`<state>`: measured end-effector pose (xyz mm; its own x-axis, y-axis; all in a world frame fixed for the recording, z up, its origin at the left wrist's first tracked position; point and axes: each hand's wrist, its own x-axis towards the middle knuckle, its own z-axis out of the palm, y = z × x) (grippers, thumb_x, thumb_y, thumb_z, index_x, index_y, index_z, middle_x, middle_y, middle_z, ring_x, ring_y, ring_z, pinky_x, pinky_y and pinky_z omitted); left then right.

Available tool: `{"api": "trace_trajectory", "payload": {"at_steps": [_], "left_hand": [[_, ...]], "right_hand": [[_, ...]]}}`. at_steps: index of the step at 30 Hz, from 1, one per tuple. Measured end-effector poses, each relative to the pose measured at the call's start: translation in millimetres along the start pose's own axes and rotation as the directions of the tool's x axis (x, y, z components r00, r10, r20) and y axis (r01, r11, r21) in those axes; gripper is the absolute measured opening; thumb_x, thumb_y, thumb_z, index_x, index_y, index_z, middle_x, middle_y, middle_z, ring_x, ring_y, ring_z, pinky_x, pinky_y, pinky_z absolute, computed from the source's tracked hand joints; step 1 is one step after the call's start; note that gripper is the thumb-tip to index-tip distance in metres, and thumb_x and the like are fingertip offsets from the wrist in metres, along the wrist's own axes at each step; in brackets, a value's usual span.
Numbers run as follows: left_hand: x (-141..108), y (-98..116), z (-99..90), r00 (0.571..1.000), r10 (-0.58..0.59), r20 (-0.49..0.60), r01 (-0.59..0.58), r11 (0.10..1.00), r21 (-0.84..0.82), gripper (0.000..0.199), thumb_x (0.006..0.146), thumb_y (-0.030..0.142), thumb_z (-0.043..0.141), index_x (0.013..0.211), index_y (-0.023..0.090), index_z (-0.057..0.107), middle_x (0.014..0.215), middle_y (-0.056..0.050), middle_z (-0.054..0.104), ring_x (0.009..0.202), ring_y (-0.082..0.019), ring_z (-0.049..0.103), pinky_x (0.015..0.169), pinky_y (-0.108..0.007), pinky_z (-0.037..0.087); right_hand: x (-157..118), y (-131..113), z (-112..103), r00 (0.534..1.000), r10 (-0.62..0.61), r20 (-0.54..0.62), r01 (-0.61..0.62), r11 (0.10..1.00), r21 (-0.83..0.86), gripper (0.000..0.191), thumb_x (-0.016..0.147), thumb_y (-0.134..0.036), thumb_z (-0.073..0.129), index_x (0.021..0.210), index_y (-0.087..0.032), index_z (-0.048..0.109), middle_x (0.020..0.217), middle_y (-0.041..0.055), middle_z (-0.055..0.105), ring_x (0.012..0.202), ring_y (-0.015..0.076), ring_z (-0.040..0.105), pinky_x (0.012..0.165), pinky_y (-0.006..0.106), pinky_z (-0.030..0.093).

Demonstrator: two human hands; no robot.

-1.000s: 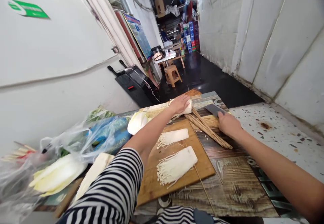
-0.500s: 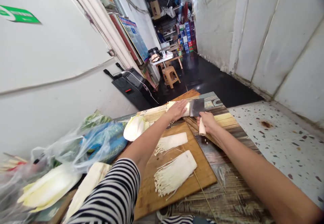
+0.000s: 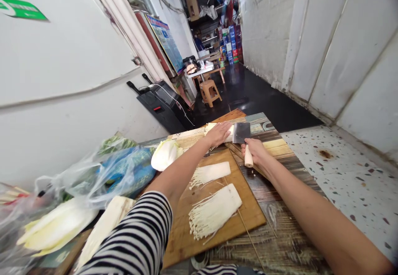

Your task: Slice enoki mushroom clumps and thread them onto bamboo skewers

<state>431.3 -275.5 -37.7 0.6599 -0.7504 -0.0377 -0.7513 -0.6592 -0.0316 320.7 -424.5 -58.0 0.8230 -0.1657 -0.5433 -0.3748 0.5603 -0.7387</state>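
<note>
Taking the middle of the cutting board (image 3: 183,240) as the clock's centre, the blue plastic bag (image 3: 132,169) sits at 10 o'clock and the cabbage piece (image 3: 164,155) near 11, close to the left forearm, which could nudge it. The board carries 2 flattened bunches of mushrooms (image 3: 215,212). At 12 o'clock the left hand (image 3: 219,133) lies flat, fingers outstretched rather than curled, over another mushroom bunch (image 3: 230,137). What supports that bunch is mostly hidden; if it is uneven, the bunch could roll or skid under the palm. The thin sticks (image 3: 234,147) at 1 o'clock may make that worse. The knife (image 3: 241,133), also towards 1, stands beside the bunch's end; contact is unclear. With the fingertips so near, a slip could cut them. The right hand (image 3: 255,148) is closed around the handle; a twisting wrist could swing the blade inward.
</note>
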Motion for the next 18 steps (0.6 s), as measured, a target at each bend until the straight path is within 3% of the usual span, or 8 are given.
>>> {"api": "trace_trajectory", "payload": {"at_steps": [8, 18], "left_hand": [[1.2, -0.6, 0.6, 1.000, 0.010, -0.001, -0.010, 1.000, -0.011, 0.055, 0.100, 0.038, 0.016, 0.147, 0.012, 0.026, 0.155, -0.009, 0.026, 0.144, -0.020, 0.019, 0.117, -0.039, 0.013], [3.6, -4.5, 3.9, 1.000, 0.029, -0.007, -0.030, 0.999, -0.029, 0.056, 0.099, 0.039, 0.015, 0.147, 0.012, 0.026, 0.154, -0.009, 0.027, 0.143, -0.021, 0.021, 0.117, -0.040, 0.015]], "right_hand": [[-2.3, -0.1, -1.3, 1.000, 0.010, 0.006, -0.010, 1.000, 0.006, 0.036, 0.090, -0.035, 0.055, 0.121, -0.016, 0.054, 0.116, 0.0084, 0.059, 0.096, 0.0184, 0.060, 0.080, 0.039, 0.053], [-1.9, 1.3, -2.2, 1.000, 0.005, 0.006, -0.005, 1.000, -0.012, 0.037, 0.090, -0.036, 0.056, 0.122, -0.016, 0.054, 0.117, 0.0086, 0.058, 0.097, 0.0189, 0.060, 0.081, 0.040, 0.053]]}}
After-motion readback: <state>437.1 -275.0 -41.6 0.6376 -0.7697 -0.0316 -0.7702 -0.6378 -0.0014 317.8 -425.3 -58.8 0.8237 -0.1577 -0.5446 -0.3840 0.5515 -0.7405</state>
